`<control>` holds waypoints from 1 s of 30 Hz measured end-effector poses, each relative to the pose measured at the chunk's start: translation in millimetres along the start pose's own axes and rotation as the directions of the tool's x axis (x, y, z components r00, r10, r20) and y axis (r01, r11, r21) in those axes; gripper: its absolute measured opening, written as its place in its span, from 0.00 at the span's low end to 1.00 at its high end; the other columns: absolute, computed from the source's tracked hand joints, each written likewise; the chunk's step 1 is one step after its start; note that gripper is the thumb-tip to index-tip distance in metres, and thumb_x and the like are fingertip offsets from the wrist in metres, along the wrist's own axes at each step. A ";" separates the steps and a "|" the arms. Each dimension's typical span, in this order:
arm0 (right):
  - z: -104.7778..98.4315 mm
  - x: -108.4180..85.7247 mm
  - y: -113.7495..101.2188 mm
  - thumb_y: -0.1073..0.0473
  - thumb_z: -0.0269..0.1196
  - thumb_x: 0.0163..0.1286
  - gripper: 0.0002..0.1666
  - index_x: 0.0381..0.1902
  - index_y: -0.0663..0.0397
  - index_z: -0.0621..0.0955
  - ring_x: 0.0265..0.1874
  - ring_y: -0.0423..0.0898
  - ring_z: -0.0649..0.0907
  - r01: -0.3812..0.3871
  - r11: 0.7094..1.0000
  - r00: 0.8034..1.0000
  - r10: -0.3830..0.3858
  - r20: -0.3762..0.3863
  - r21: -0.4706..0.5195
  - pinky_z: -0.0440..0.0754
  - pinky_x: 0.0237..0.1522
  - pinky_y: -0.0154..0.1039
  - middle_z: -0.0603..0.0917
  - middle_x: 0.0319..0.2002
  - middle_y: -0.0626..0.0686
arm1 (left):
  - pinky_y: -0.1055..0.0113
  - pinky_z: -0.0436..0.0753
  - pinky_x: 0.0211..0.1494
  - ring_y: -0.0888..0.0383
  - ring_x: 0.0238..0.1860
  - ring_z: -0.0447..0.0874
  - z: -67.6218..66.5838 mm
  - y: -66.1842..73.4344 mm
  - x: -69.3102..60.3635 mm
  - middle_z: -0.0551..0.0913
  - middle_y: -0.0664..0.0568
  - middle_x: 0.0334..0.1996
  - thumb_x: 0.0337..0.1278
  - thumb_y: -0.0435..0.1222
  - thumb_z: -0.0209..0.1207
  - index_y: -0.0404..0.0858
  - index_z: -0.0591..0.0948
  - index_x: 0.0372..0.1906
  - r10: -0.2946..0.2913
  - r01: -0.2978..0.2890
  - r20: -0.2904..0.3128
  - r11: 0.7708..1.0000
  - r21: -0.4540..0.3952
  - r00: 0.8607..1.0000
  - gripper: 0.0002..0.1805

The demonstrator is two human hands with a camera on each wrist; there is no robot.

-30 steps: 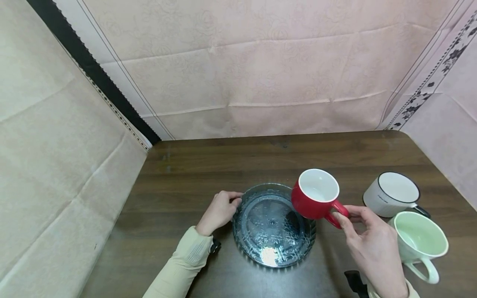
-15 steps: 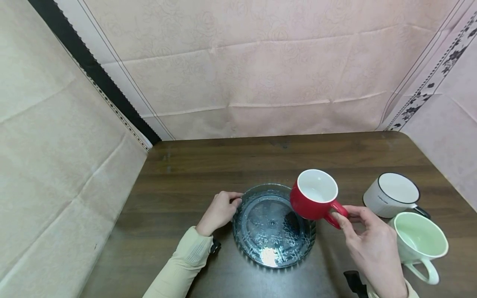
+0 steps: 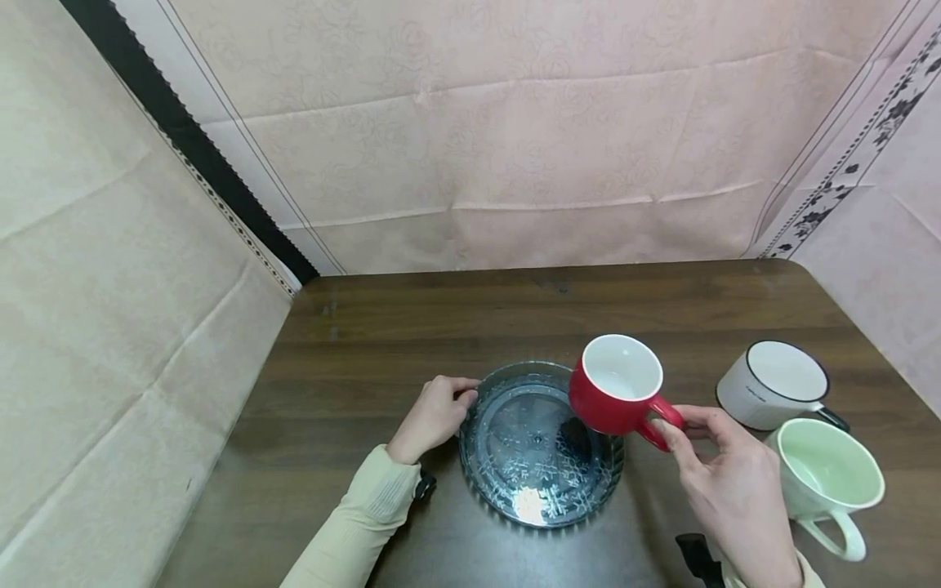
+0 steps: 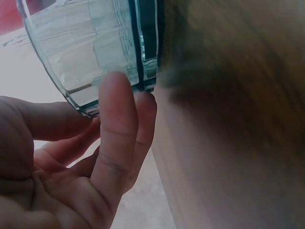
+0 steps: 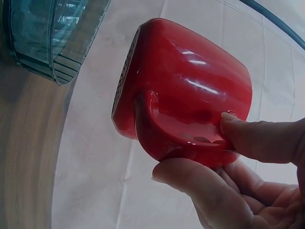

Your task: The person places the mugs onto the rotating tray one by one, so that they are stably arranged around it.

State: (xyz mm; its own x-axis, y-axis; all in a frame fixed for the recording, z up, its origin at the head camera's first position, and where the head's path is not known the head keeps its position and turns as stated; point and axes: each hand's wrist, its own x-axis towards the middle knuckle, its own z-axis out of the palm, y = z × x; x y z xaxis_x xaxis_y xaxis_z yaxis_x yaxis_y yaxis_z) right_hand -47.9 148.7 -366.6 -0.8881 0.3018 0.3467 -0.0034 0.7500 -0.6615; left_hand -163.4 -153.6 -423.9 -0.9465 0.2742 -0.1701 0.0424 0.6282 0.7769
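My right hand (image 3: 735,490) pinches the handle of a red mug (image 3: 613,404) with a white inside. The mug hangs above the right rim of a blue-tinted glass dish (image 3: 540,457); in the right wrist view the red mug (image 5: 200,76) is lifted clear of the tabletop. My left hand (image 3: 434,420) is at the dish's left edge. Up close in the left wrist view, the left hand's fingers (image 4: 116,124) and thumb pinch the wall of the glass dish (image 4: 81,52), which stands on the table. The dish has nothing in it that I can see.
To the right stand a white mug (image 3: 768,388) with a dark rim and black handle, and a pale green cup (image 3: 827,465) close beside my right hand. All are on a brown wooden table (image 3: 367,343). Cloth-covered walls (image 3: 515,147) rise behind and at the sides.
The red mug has drifted slightly left over the dish, with my right hand holding it. My left hand and the dish have stayed in place.
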 end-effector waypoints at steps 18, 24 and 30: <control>2.4 -1.2 -1.4 0.64 0.74 0.55 0.17 0.42 0.61 0.83 0.28 0.56 0.84 0.027 1.000 1.000 -0.028 0.015 0.010 0.71 0.14 0.34 0.86 0.35 0.63 | 0.64 0.75 0.19 0.58 0.14 0.73 0.2 0.9 -0.8 0.79 0.43 0.22 0.72 0.35 0.51 0.35 0.78 0.61 -0.006 0.006 -0.001 1.000 -0.002 1.000 0.18; 3.7 -1.4 -1.4 0.65 0.74 0.55 0.16 0.42 0.62 0.83 0.28 0.56 0.84 0.042 0.999 0.999 -0.042 0.016 0.012 0.71 0.14 0.34 0.86 0.35 0.63 | 0.64 0.75 0.19 0.58 0.13 0.73 -0.1 0.9 -0.8 0.79 0.43 0.21 0.72 0.35 0.51 0.35 0.78 0.61 -0.005 0.005 -0.001 1.000 -0.001 1.000 0.18; 4.2 -1.7 -2.3 0.63 0.74 0.55 0.16 0.41 0.60 0.83 0.25 0.52 0.83 0.033 0.999 0.999 -0.033 0.010 0.012 0.69 0.12 0.34 0.87 0.34 0.62 | 0.64 0.75 0.19 0.57 0.13 0.73 -0.1 0.7 -0.8 0.78 0.43 0.21 0.72 0.35 0.51 0.35 0.78 0.61 -0.007 0.007 0.000 1.000 -0.008 1.000 0.18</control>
State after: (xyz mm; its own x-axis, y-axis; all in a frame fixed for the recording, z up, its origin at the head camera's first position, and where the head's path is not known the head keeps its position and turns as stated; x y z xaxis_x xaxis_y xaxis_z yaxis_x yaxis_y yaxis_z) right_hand -48.2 144.0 -368.5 -0.8922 0.2711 0.3613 -0.0376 0.7525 -0.6575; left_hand -162.7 -153.4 -423.2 -0.9468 0.2700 -0.1750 0.0335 0.6238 0.7809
